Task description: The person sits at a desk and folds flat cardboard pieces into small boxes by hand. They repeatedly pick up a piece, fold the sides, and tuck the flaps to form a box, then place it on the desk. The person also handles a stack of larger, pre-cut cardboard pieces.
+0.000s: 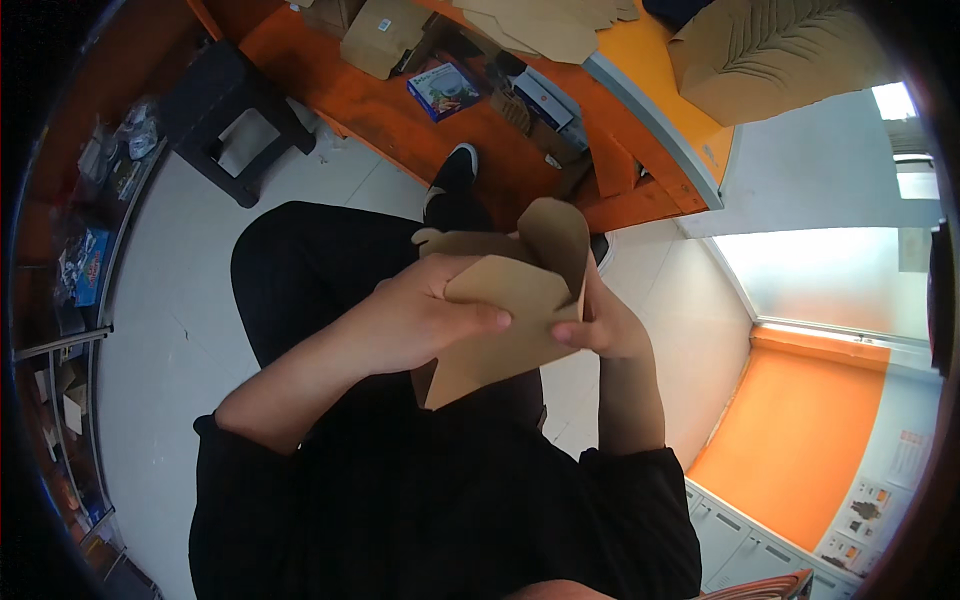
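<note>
Between my two hands is a brown cardboard takeout box (500,355), held over my lap with its top flaps standing up. My left hand (432,310) grips its left side, the thumb lying across the near face and the fingers hidden behind or inside. On the right side, my right hand (597,322) holds it with the thumb against the near face, while the other fingers are out of sight behind the card. A rounded flap rises at the box's far right, and a small curled tab sticks out at the far left.
Ahead, an orange table (655,70) carries flat brown card blanks (545,25) and a row of nested ones (780,50). On the orange shelf beneath lies a blue printed box (443,90). A black stool (235,120) stands at left, near shelving (60,350).
</note>
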### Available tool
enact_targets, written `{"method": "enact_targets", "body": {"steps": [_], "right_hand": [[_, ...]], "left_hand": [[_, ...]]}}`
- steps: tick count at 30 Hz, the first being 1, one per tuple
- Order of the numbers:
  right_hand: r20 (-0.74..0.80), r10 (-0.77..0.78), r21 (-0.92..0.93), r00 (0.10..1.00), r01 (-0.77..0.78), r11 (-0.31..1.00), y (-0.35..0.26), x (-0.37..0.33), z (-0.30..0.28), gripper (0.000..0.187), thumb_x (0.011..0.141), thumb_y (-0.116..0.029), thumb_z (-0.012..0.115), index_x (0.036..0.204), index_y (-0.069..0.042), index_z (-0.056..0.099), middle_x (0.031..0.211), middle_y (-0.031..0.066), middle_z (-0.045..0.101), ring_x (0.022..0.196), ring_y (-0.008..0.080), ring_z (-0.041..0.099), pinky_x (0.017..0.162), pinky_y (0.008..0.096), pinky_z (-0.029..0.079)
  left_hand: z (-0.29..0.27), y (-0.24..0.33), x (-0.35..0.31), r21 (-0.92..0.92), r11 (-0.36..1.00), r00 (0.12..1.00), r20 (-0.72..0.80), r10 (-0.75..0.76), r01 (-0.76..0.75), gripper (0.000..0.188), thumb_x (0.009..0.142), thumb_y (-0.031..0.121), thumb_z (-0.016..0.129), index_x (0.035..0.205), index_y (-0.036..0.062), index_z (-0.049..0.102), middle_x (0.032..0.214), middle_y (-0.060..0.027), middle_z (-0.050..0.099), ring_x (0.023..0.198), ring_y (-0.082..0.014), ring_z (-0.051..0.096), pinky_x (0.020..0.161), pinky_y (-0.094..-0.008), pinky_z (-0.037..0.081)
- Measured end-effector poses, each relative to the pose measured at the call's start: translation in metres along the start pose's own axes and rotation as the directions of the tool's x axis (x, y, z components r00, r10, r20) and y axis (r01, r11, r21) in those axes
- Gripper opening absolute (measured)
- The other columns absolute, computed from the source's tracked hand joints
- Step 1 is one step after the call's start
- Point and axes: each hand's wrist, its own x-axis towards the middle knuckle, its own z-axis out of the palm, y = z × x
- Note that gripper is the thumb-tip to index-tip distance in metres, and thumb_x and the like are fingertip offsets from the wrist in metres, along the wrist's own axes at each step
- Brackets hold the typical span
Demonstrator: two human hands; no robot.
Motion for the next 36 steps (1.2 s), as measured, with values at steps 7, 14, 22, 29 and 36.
{"method": "enact_targets", "body": {"steps": [7,14,22,29,36], "right_hand": [[-0.044,-0.107,-0.078,0.993,0.103,0.992,-0.003,0.003,0.005,0.099,0.066,-0.032,0.069,0.141,-0.005,0.010,0.136,0.0170,0.031,0.130,0.0294,0.028,0.106,0.0396,0.021],[0.093,-0.786,-0.918,0.611,0.359,0.170,0.003,0.010,0.005,0.065,0.063,-0.049,0.071,0.117,-0.018,0.054,0.128,0.0099,0.047,0.127,0.0318,0.034,0.107,0.0518,0.011],[0.170,-0.847,-0.910,0.504,0.410,0.062,0.025,0.011,0.022,0.012,0.071,-0.023,0.068,0.082,-0.027,0.063,0.108,-0.0034,0.058,0.123,0.0264,0.040,0.108,0.0584,0.002],[-0.010,-0.813,-0.824,0.583,0.456,0.337,0.014,0.004,0.002,0.017,0.082,-0.028,0.055,0.069,-0.017,0.053,0.124,0.0148,0.043,0.130,0.0366,0.025,0.105,0.0559,0.006],[-0.313,-0.659,-0.501,0.684,0.470,0.727,0.035,0.009,0.018,0.035,0.090,-0.043,0.044,0.089,-0.008,0.045,0.135,0.0205,0.025,0.119,0.0304,0.028,0.100,0.0441,0.020]], "left_hand": [[0.000,0.003,0.000,-0.111,0.993,1.000,0.005,-0.026,0.026,0.035,0.083,0.010,0.061,0.116,-0.0006,0.053,0.108,-0.0071,0.059,0.097,-0.0135,0.055,0.087,-0.0289,0.042],[-0.012,0.009,0.002,-0.621,0.757,0.955,-0.297,0.015,-0.205,0.039,0.089,0.011,0.052,0.124,-0.0017,0.041,0.112,-0.0143,0.057,0.104,-0.0244,0.058,0.083,-0.0372,0.051],[0.009,0.004,0.003,-0.787,0.582,0.971,-0.238,0.019,-0.205,0.039,0.090,0.012,0.047,0.125,-0.0022,0.038,0.119,-0.0167,0.052,0.107,-0.0253,0.055,0.084,-0.0380,0.051],[-0.026,-0.005,-0.002,-0.851,0.524,0.995,0.028,0.101,-0.030,0.046,0.090,0.030,0.049,0.121,-0.0033,0.044,0.113,-0.0139,0.058,0.101,-0.0201,0.059,0.087,-0.0333,0.048],[0.023,-0.014,0.009,-0.668,0.701,0.953,-0.299,0.054,-0.250,0.038,0.091,0.018,0.053,0.124,0.0018,0.044,0.111,-0.0081,0.057,0.100,-0.0139,0.058,0.085,-0.0289,0.048]]}}
